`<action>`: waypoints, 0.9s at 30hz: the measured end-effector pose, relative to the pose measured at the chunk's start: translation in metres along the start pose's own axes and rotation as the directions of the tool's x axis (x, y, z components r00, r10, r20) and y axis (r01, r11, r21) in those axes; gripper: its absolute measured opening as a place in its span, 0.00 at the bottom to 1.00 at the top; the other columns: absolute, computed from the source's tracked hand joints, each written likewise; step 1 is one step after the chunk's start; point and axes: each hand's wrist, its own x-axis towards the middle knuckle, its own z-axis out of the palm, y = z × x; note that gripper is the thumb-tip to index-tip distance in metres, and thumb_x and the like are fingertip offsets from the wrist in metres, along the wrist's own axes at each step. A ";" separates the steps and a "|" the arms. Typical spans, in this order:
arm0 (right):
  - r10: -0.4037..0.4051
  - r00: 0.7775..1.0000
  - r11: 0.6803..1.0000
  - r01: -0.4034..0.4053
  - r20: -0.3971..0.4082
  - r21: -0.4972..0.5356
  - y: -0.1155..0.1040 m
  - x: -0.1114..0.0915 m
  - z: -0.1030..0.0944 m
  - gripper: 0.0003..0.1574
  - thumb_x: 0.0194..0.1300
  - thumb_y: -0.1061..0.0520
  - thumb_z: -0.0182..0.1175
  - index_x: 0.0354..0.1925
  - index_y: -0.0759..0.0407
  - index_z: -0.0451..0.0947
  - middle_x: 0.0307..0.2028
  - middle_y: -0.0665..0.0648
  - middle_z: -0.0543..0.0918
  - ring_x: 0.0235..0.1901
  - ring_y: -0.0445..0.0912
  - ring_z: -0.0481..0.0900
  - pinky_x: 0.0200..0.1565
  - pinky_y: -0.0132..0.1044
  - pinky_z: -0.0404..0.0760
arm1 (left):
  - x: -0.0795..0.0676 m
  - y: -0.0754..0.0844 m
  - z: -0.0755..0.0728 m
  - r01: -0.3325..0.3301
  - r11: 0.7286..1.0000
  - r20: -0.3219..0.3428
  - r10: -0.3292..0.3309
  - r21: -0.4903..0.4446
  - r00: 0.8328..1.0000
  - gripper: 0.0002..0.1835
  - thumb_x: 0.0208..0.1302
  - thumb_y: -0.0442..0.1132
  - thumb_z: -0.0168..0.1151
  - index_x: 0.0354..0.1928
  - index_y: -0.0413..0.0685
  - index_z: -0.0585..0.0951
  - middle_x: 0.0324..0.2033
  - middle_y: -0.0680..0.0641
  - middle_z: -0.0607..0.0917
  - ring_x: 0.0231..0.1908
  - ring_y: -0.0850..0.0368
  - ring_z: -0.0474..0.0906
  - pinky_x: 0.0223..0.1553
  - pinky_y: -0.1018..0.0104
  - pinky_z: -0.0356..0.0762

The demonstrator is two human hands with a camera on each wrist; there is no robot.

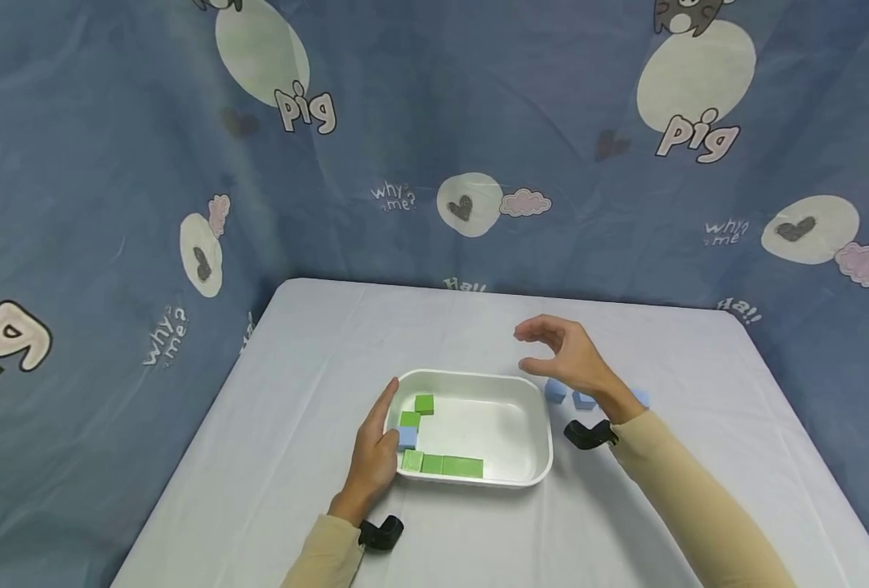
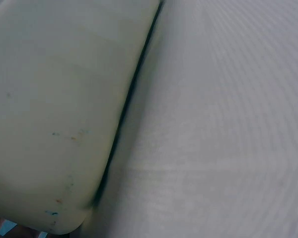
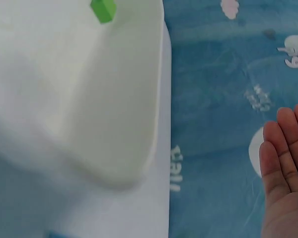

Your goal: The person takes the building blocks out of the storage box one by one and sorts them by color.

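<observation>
A white rectangular tray (image 1: 479,482) sits on the table with several green blocks (image 1: 432,464) along its near and left sides. A blue block (image 1: 407,438) is among them at the left wall. My left hand (image 1: 372,457) grips the tray's left side, with the thumb over the rim by the blue block and the fingers along the outside. In the left wrist view the tray's outer wall (image 2: 59,109) fills the left part. My right hand (image 1: 567,355) is raised beyond the tray's far right corner, empty, its thumb apart from the curved fingers.
Loose blue blocks (image 1: 555,390) lie right of the tray, partly hidden by the right forearm. A white cloth (image 1: 258,457) covers the table. Behind it hangs a blue printed curtain (image 1: 376,245). Each wrist carries a black device (image 1: 381,533).
</observation>
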 end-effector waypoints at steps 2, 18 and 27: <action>-0.010 1.000 1.000 0.010 0.011 0.002 0.000 0.005 0.007 0.29 0.54 0.68 0.73 0.55 0.70 0.79 0.52 0.61 0.83 0.56 0.58 0.79 0.67 0.45 0.71 | 0.001 0.000 -0.001 0.003 1.000 0.008 -0.003 -0.003 1.000 0.43 0.58 0.20 0.40 0.79 0.42 0.57 0.77 0.45 0.60 0.77 0.49 0.51 0.77 0.53 0.47; -0.045 0.994 0.995 0.035 0.101 0.096 0.003 0.028 0.068 0.27 0.55 0.66 0.73 0.54 0.68 0.80 0.50 0.57 0.85 0.55 0.55 0.80 0.66 0.46 0.73 | 0.005 0.000 0.002 -0.013 1.000 0.020 0.013 -0.023 1.000 0.43 0.58 0.20 0.39 0.79 0.42 0.57 0.77 0.45 0.60 0.77 0.50 0.50 0.77 0.53 0.46; -0.057 0.986 0.996 0.045 0.157 0.074 0.007 0.029 0.100 0.24 0.54 0.64 0.73 0.51 0.62 0.83 0.48 0.64 0.85 0.53 0.60 0.80 0.62 0.56 0.74 | 0.002 -0.002 -0.001 0.008 1.000 0.012 -0.008 -0.023 1.000 0.43 0.58 0.20 0.40 0.79 0.43 0.58 0.77 0.45 0.61 0.77 0.51 0.52 0.77 0.52 0.47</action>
